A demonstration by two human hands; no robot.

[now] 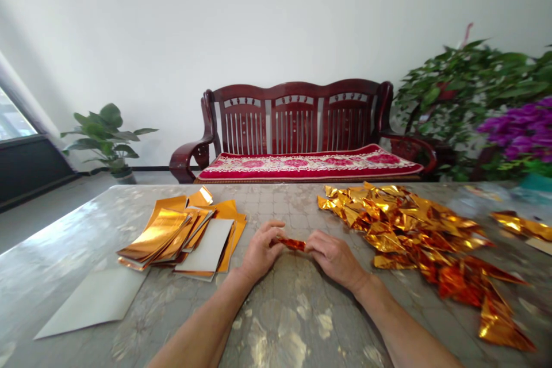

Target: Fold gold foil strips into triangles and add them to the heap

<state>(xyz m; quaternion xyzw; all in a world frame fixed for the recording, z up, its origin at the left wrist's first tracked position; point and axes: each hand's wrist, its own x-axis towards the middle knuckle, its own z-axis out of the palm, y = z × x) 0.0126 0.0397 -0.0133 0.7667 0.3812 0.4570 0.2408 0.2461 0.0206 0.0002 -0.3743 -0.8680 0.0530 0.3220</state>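
Between my two hands is a small folded piece of gold foil paper (295,244), held low over the middle of the table. My left hand (264,248) pinches its left end, with the fingers closed. The right end is in the closed fingers of my right hand (334,256). To the left lies a loose stack of gold foil sheets (166,230), some with the pale back facing up. A heap of folded gold foil pieces (397,221) spreads over the table on the right, close to my right hand.
The table (276,328) has a patterned, glossy cover. A single pale sheet (97,302) lies at its left. Clear plastic (480,198) sits at the back right. Beyond stand a wooden bench (297,121), a potted plant (106,135), leafy greenery (466,86) and purple flowers (524,129).
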